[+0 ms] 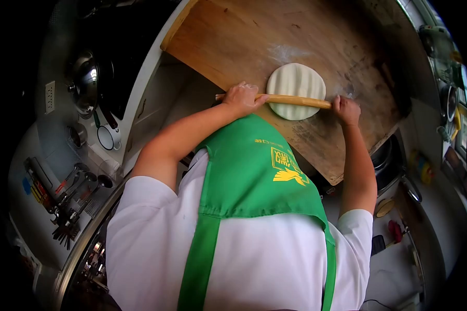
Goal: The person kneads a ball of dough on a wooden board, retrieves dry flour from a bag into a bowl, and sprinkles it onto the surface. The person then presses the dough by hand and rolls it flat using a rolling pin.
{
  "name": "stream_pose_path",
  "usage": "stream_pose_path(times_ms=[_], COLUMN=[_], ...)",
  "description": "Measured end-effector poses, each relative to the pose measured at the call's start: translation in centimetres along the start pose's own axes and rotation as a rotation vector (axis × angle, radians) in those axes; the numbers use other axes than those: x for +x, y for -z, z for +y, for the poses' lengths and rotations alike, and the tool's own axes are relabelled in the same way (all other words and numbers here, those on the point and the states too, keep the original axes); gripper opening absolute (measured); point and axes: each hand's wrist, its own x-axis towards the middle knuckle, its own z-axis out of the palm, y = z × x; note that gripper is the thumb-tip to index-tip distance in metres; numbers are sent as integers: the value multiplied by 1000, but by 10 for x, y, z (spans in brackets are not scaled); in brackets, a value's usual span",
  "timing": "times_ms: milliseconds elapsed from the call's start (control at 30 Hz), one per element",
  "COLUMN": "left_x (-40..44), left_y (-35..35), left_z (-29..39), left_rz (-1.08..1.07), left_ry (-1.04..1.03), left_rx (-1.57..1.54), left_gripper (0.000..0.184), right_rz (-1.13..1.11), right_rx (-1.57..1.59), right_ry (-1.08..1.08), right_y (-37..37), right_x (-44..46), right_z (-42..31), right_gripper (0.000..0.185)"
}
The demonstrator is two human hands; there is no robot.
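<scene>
As rolling pin [297, 100] crosses it, dough [297, 83] between left hand [241, 98], right hand [346, 110].

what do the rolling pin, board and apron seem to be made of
Rolling pin: likely wood, smooth-looking, from its yellow-brown tone. Board: apparently wood, worn, by its brown surface and dark stains. Apron: probably matte cloth, since it drapes and shows a hem; cotton or synthetic, I cannot tell.

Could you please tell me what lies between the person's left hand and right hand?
In the head view, the rolling pin spans from the left hand to the right hand, across the flattened dough on the wooden board.
</scene>
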Motion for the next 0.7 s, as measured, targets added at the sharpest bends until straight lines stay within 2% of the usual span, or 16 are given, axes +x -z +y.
stream_pose_path(times_ms=[67, 133, 167, 233, 267, 333, 467, 500, 533, 600, 633, 700], left_x=[-6, 5, 9, 38, 61, 100, 198, 214, 225, 219, 207, 191], left_y=[-16, -14, -17, -10, -2, 11, 29, 35, 47, 69, 73, 84], left_z=[-1, -4, -7, -22, -31, -41, -25, -13, 3, 29, 30, 18], left_rz=[28, 157, 136, 252, 246, 310, 19, -84, -88, -293, -304, -255], left_ry=[24, -69, -75, -278, -315, -538, -707, -741, -773, -532, -547, -486], left_rx=[-2, 72, 62, 223, 225, 283, 321, 346, 347, 450, 452, 391], left_gripper=[49, 38, 38, 30, 30, 27, 33, 35, 35, 39, 39, 40], right_rz=[-15, -31, -50, -41, -31, -44, -132, -128, -129, -146, -149, -82], right_rx=[20, 39, 37, -4, -43, 63, 185, 180, 209, 289, 291, 374], right_ry=[100, 18, 3, -176, -247, -464, -934, -975, -995, -967, -985, -873], right_y=[-9, -4, -7, -15, -26, -33, -40, -42, -44, -36, -19, 6], right_x=[9, 7, -5, -22, -40, -78, -122, -126, -125, -121, -121, -111], right_z=[-7, -13, -15, -19, -23, -51, -120, -120, -120, -114, -115, -110], right_gripper=[44, 44, 44, 44, 43, 44, 52, 52, 53, 56, 56, 53])
